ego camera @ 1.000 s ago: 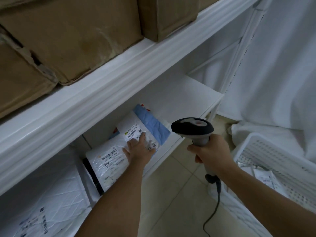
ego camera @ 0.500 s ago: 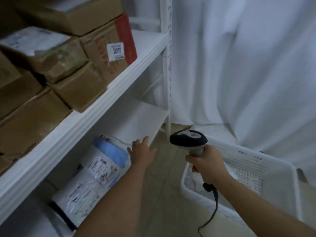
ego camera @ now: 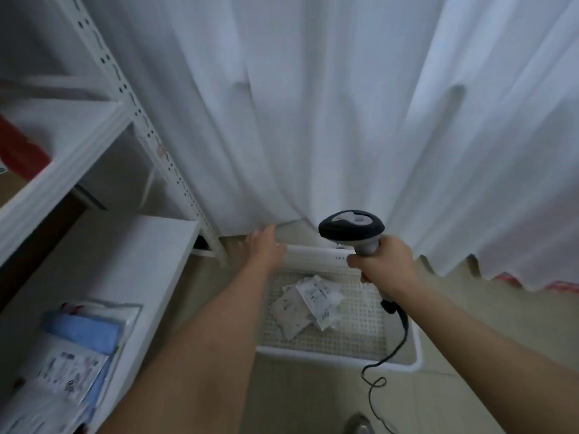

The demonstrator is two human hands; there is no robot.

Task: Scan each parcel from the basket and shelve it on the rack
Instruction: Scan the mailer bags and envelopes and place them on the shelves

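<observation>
A white perforated basket (ego camera: 316, 350) sits on the floor at centre, with a few white bagged parcels (ego camera: 308, 303) lying in it. My left hand (ego camera: 264, 249) hovers open above the basket's far left corner, holding nothing. My right hand (ego camera: 383, 261) grips the handle of a black and grey barcode scanner (ego camera: 351, 228) over the basket's far side; its cable (ego camera: 387, 355) hangs down past the rim. On the white rack's lower shelf (ego camera: 125, 255) at left lies a blue-and-white parcel (ego camera: 81, 343) with printed labels.
A white curtain (ego camera: 313, 104) hangs behind the basket down to the tiled floor (ego camera: 294, 399). The rack's perforated upright (ego camera: 150, 133) stands left of it. An upper shelf (ego camera: 59, 164) carries a red-edged box at far left.
The view has swung right from the rack to the basket. My left hand has left the shelved parcel and moved over the basket. The scanner stays in my right hand.
</observation>
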